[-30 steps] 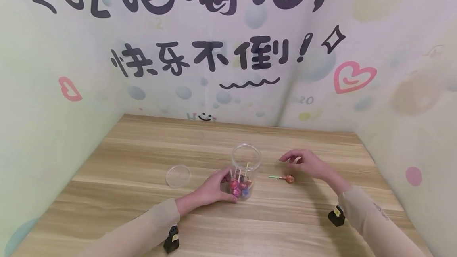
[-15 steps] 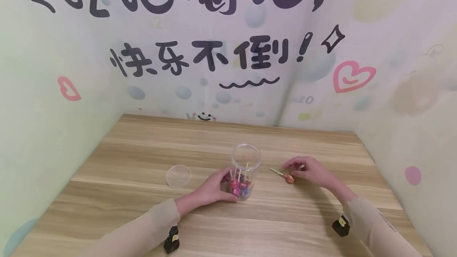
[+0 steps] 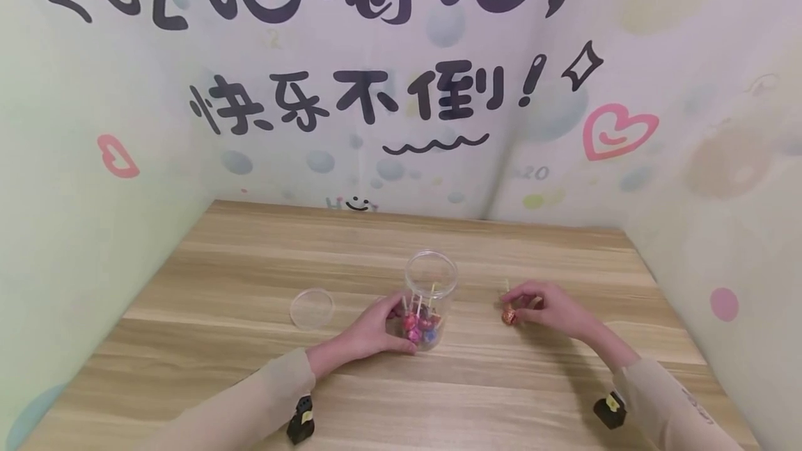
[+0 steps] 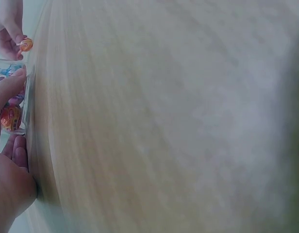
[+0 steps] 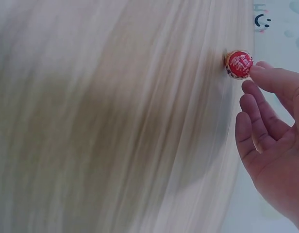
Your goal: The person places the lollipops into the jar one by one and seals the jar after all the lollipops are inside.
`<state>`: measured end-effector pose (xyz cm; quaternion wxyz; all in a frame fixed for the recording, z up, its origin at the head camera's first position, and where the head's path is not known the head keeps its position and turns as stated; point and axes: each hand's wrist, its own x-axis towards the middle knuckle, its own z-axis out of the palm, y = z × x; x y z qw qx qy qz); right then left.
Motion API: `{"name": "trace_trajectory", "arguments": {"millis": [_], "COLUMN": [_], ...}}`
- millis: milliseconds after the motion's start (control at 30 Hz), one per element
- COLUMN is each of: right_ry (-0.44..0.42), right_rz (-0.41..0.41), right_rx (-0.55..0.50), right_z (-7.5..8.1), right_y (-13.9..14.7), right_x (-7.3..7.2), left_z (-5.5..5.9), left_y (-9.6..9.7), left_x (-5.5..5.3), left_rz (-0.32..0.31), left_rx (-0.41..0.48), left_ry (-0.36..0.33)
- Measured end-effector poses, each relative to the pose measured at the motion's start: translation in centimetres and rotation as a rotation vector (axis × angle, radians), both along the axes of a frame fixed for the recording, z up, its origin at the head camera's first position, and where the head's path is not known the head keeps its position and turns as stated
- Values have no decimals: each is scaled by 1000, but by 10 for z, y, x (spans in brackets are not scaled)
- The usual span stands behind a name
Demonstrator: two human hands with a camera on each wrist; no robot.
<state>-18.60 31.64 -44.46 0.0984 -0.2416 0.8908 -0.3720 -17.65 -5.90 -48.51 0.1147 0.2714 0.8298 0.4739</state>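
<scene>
My left hand [image 3: 371,329] grips the side of a clear plastic jar [image 3: 431,292], which stands open on the wooden table. Several wrapped lollipops [image 3: 429,336] sit inside it, sticks up. To the right of the jar, my right hand [image 3: 554,310] pinches a lollipop [image 3: 509,316] between thumb and fingers, its stick pointing away from me. In the right wrist view, the red and gold wrapped lollipop [image 5: 239,64] is at the thumb tip, and the other fingers are loosely bent. The left wrist view shows an orange lollipop [image 4: 11,118] in the jar beside my left thumb.
A round clear lid [image 3: 312,309] lies flat on the table [image 3: 250,249], left of the jar. Behind the table rises a white wall [image 3: 363,159] with dark lettering, and printed walls close off both sides.
My right hand has come down toward me onto the lollipop and taken hold of it. The lollipop's stick has swung from pointing left to pointing away. My left hand stays on the jar.
</scene>
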Motion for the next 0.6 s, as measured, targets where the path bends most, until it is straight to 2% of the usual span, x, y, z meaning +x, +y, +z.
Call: {"name": "trace_trajectory", "arguments": {"millis": [167,367,467,600], "right_ry": [25,139,178,181], "right_rz": [-24,-40,-87,-158], "right_rx": [26,53,103,201], "right_z": [-1,-7,-10,-12], "right_y": [3,8,10,12], "right_x": [5,10,12,12], "left_z": [0,1,0,0], "left_y": [0,-1,0,0], "left_x": [1,1,1,1], "left_rz": [6,8,5,5], "left_rx": [-4,1,3,-1], "left_ry": [-4,-7,-6,0]}}
